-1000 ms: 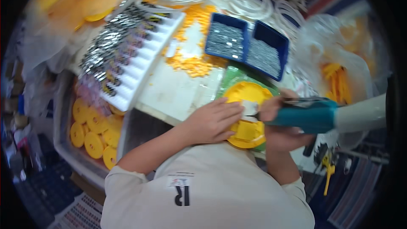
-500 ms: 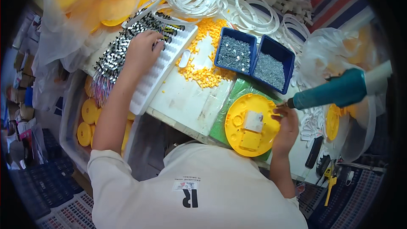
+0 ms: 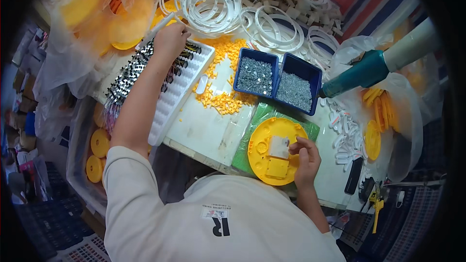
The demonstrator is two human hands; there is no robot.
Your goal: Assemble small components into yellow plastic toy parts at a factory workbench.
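Note:
My left hand (image 3: 170, 41) reaches over the far end of a white ridged tray (image 3: 171, 102), fingers curled together; what they hold, if anything, is hidden. Beside and under that arm lie many black-and-silver parts with thin coloured wires (image 3: 127, 80). My right hand (image 3: 307, 161) is bent over the right part of a round yellow plastic housing (image 3: 262, 165), its fingertips at the edge of a white block (image 3: 279, 146) set in it. Its fingers are curled, and anything between them is too small to make out. The housing lies on a green mat (image 3: 241, 157).
Two blue bins (image 3: 235, 83) of small metal parts stand behind the housing. A teal power screwdriver (image 3: 357, 75) hangs at the right, its tip near the bins. Small yellow pieces (image 3: 223, 102), white rings (image 3: 211, 7), and white parts (image 3: 342, 131) lie around. A black bar (image 3: 354, 175) lies near the right edge.
My left hand has moved farther along the tray. My right hand has left the screwdriver tip at the housing's rim for the white block. The screwdriver has swung up and away from the housing.

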